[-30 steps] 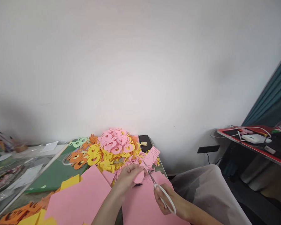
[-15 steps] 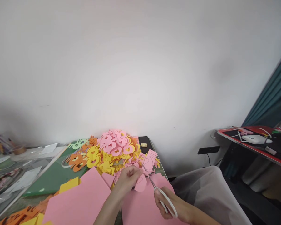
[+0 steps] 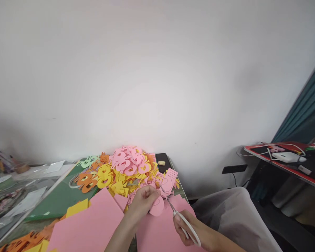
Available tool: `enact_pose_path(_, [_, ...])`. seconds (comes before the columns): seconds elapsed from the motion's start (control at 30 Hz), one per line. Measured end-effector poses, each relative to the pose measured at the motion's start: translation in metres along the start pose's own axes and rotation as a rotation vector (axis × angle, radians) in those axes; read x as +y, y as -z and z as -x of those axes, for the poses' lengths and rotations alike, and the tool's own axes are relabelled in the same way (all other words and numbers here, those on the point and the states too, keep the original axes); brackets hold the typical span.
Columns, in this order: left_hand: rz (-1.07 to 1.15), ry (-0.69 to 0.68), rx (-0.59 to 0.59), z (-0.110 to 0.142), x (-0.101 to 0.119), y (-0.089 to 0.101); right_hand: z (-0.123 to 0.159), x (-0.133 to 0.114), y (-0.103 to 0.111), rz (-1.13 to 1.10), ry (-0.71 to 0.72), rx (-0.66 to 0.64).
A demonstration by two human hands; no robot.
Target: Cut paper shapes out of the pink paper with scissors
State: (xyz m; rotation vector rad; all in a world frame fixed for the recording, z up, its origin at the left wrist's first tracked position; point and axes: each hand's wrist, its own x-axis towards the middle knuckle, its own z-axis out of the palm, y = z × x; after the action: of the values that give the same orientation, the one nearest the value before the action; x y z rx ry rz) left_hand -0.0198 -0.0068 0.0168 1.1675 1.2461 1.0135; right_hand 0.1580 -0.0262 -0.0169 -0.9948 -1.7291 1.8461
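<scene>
My left hand (image 3: 143,202) pinches a folded pink paper piece (image 3: 156,205) at the front of the table. My right hand (image 3: 186,227) grips white-handled scissors (image 3: 182,218), with the thin blades reaching up and left past the paper piece. The blade tips overlap the pink paper around the hand, and I cannot tell whether they are cutting it. Beneath both hands lie large pink paper sheets (image 3: 86,222). Behind them rises a heap of pink, yellow and orange paper cutouts (image 3: 127,166).
A green cutting mat (image 3: 55,204) lies left of the heap, and a black phone (image 3: 162,161) sits behind it against the white wall (image 3: 157,77). Transparent plastic and pens (image 3: 5,164) lie far left. My grey-covered lap (image 3: 236,218) is at right, beside a red-edged desk (image 3: 275,159).
The scissors and my right hand have shifted slightly down and right. The pink paper piece has turned a little in my left hand. The whole view has tilted slightly.
</scene>
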Motion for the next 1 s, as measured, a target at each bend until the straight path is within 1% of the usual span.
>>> enact_pose_path(0.13, [-0.024,-0.047,-0.022,0.000,0.000,0.002,-0.001,0.001,0.000,0.021,0.003,0.027])
enact_pose_path(0.23, [-0.010,-0.071,-0.056,0.000,-0.002,0.005,-0.004,0.003,0.000,0.033,0.024,0.022])
enact_pose_path(0.4, [0.028,-0.042,-0.071,0.001,-0.003,0.005,-0.006,0.006,0.000,0.011,0.088,-0.020])
enact_pose_path(0.57, [0.125,0.060,-0.083,0.004,0.002,0.000,-0.002,0.001,-0.003,0.095,0.156,0.038])
enact_pose_path(0.63, [0.152,0.072,-0.110,0.006,0.003,-0.003,-0.001,0.003,-0.002,0.104,0.179,0.044])
enact_pose_path(0.7, [0.165,0.060,-0.161,0.007,0.004,-0.004,-0.002,0.007,-0.001,0.102,0.183,0.047])
enact_pose_path(0.8, [0.157,0.066,-0.216,0.009,0.005,-0.005,-0.005,0.016,0.003,0.064,0.169,0.019])
enact_pose_path(0.93, [0.192,0.093,-0.228,0.012,0.005,-0.005,-0.010,0.028,0.007,-0.002,0.206,-0.065])
enact_pose_path(1.0, [0.213,0.072,-0.246,0.012,0.004,-0.007,-0.011,0.031,0.008,-0.006,0.209,-0.065])
